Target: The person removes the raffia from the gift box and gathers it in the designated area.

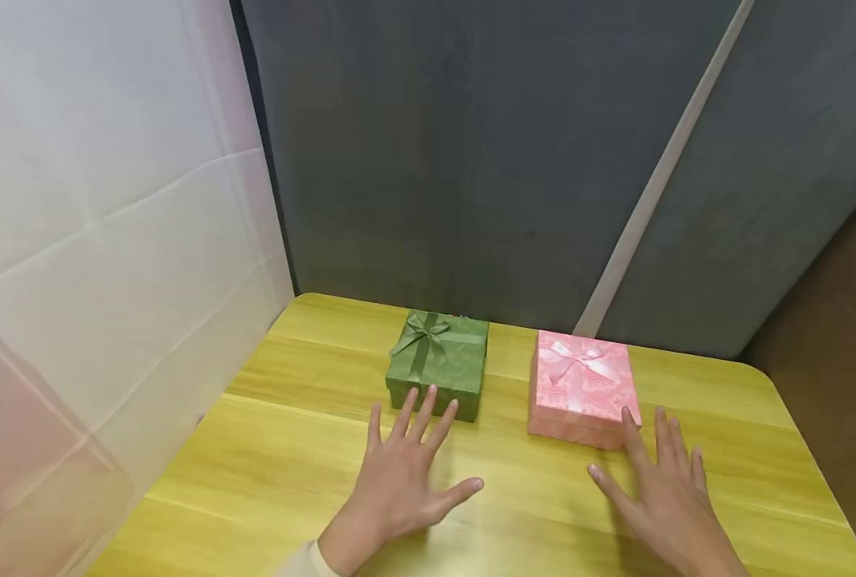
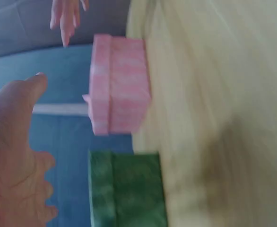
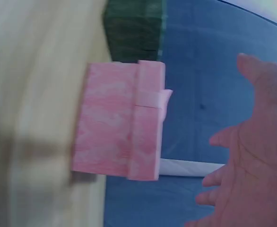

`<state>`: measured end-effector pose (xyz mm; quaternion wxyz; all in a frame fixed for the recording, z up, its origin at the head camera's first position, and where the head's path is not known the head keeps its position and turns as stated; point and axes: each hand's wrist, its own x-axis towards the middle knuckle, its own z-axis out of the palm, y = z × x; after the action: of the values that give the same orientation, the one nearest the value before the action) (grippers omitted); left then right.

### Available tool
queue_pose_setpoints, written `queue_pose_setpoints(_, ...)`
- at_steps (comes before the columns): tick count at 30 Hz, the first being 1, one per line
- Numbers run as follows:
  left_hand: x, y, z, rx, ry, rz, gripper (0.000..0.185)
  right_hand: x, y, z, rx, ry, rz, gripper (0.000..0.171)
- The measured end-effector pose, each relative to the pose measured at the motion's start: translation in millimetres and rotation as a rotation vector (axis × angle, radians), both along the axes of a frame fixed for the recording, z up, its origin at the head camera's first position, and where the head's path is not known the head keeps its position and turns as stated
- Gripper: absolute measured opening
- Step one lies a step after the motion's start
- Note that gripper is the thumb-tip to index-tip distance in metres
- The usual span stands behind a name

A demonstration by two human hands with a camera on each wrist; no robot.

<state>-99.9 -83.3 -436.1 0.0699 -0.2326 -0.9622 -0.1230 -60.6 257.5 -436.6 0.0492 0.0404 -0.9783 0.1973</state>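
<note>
A green gift box (image 1: 438,363) with a green bow sits on the yellow wooden table (image 1: 291,449), and a pink gift box (image 1: 581,385) with a pink bow stands to its right. My left hand (image 1: 406,473) hovers open, fingers spread, just in front of the green box (image 2: 126,189). With fingers straight, my right hand (image 1: 662,485) is open just in front of the pink box's right corner. Both wrist views show the pink box (image 2: 119,90) (image 3: 122,120) side-on with an open palm (image 2: 13,146) (image 3: 252,156) near it. Neither hand holds anything.
A grey fabric wall (image 1: 486,160) with a pale strip (image 1: 659,184) rises behind the table. A white sheet (image 1: 103,240) hangs along the left edge. The table's rounded right corner (image 1: 767,377) lies beyond the pink box.
</note>
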Motion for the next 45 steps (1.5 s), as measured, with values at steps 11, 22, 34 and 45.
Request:
queue_pose_setpoints(11,-63.1,108.6,15.0,0.212,-0.121,-0.161,0.074,-70.1,28.7,18.0,-0.226,-0.100,-0.039,0.087)
queue_pose_setpoints(22,-133.5,146.1,-15.8,0.728,-0.567,0.133,0.029,-123.3,36.7,-8.9,-0.580,-0.360,-0.359,0.073)
queue_pose_setpoints(34,-140.5,152.7,-8.2,0.799,-0.656,0.223,0.039,-124.7,46.6,-1.5,-0.694,-0.326,-0.432,0.070)
queue_pose_setpoints(45,-133.0,148.3,21.0,0.915,-0.574,0.135,0.045,-106.1,43.4,32.2,-0.661,-0.175,-0.368,0.073)
